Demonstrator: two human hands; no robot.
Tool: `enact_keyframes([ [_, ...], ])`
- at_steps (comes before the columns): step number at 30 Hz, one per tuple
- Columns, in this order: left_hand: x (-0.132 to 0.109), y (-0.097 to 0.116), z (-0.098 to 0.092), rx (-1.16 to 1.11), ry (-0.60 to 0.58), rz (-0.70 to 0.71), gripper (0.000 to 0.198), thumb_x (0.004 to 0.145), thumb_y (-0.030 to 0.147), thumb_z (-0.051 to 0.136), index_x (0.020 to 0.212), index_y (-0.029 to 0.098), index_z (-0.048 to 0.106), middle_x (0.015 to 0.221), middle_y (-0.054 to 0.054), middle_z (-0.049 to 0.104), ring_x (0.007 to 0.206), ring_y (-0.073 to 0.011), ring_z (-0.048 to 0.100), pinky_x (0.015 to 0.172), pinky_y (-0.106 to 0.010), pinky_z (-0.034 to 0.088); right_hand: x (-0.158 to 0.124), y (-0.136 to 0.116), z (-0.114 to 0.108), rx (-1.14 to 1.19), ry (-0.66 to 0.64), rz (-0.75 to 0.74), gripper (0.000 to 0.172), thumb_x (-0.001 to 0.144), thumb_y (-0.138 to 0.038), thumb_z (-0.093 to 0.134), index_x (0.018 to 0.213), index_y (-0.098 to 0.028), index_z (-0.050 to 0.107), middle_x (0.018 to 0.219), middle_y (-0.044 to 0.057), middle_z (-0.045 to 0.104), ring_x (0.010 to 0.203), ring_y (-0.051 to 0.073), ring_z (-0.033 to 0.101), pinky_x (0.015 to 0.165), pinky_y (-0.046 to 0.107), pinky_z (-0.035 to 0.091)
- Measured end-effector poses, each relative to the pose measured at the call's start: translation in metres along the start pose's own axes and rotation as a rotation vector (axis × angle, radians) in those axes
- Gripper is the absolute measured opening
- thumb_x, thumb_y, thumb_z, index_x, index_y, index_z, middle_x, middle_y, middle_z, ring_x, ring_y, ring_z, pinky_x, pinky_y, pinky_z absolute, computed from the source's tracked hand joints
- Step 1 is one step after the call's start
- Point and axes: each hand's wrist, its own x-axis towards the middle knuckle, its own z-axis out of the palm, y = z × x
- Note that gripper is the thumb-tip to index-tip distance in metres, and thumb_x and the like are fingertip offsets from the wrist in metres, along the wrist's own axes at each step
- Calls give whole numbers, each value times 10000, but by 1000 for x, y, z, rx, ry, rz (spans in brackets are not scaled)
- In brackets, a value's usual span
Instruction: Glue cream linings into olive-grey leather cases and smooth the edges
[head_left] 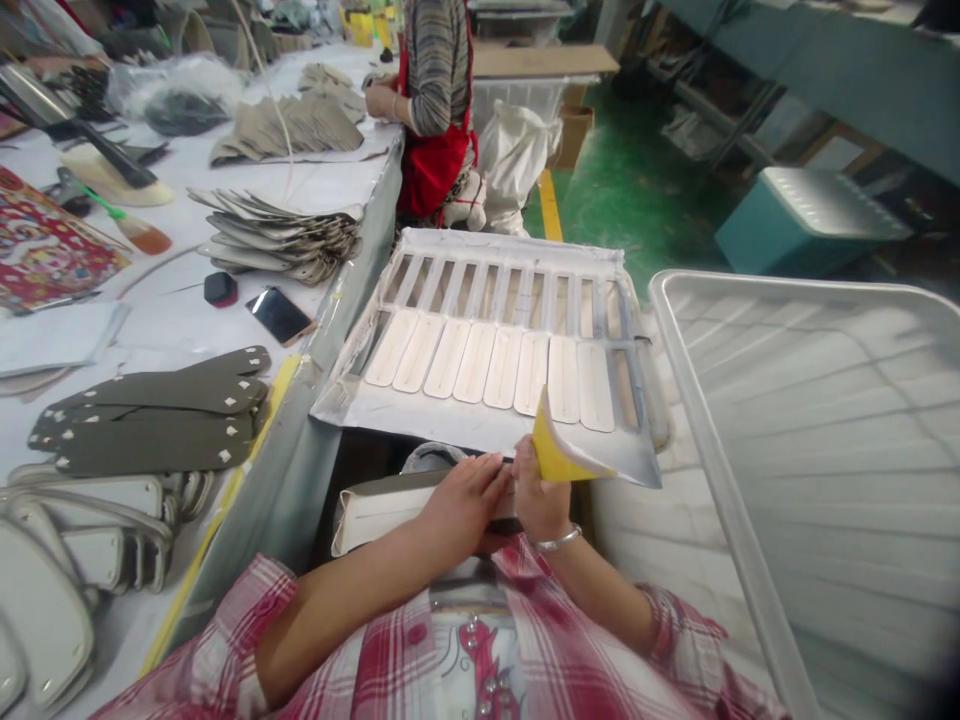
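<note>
A large white die-cut sheet lies across my lap, with a row of pale tongue-shaped stickers in it and empty slots behind them. Its near right corner is curled up and shows a yellow underside. My right hand, a bangle on the wrist, is closed with its thumb pinching the sheet at that corner. My left hand lies beside it, fingers curled over a flat grey-and-white piece held against my body.
A worktable on my left carries stacks of grey cut pieces, white-edged pieces, a phone and more stacks farther back. A white plastic tray stands at my right. Another person in a red apron works at the table's far end.
</note>
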Motion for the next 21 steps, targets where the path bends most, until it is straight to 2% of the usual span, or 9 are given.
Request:
enact_keyframes([
  [2, 1, 2, -2, 10, -14, -4, 898, 620, 486, 731, 1324, 67, 363, 1349, -225, 394, 1244, -350, 375, 1022, -490, 335, 4, -3, -1, 59, -21, 40, 334, 774, -483, 592, 674, -188, 473, 508, -64, 366, 452, 75, 358, 421, 214, 315],
  [5, 2, 6, -6, 32, -50, -34, 902, 596, 473, 759, 1306, 61, 385, 1356, -219, 392, 1248, -334, 380, 1040, -461, 322, 13, -12, -4, 260, 24, 104, 319, 779, -452, 604, 695, -190, 442, 490, -102, 264, 393, 45, 247, 370, 183, 238],
  [8, 0, 8, -5, 39, -45, -46, 904, 600, 480, 756, 1306, 58, 383, 1362, -215, 388, 1264, -319, 365, 1059, -449, 300, 19, -18, -3, 422, 67, 137, 327, 735, -403, 671, 675, -178, 441, 495, -105, 269, 392, 29, 241, 364, 163, 226],
  [11, -1, 7, -3, 43, -40, -51, 904, 604, 497, 748, 1303, 51, 387, 1357, -216, 396, 1269, -313, 361, 1068, -451, 285, 22, -18, -1, 428, 42, 145, 332, 722, -405, 686, 672, -172, 454, 482, -104, 286, 383, 27, 248, 357, 160, 226],
  [17, -1, 4, -2, 48, -63, -52, 914, 611, 529, 733, 1310, 58, 379, 1373, -209, 380, 1278, -305, 353, 1068, -446, 286, 28, -9, 1, 373, -121, 201, 322, 732, -414, 673, 690, -177, 459, 485, -104, 277, 387, 30, 249, 360, 162, 228],
  [21, -1, 4, -1, 37, -55, -23, 909, 632, 543, 713, 1326, 71, 363, 1389, -190, 364, 1281, -300, 346, 1079, -429, 273, 35, -11, 1, 170, -344, 312, 345, 715, -468, 658, 690, -171, 484, 466, -100, 297, 382, 35, 254, 349, 165, 224],
])
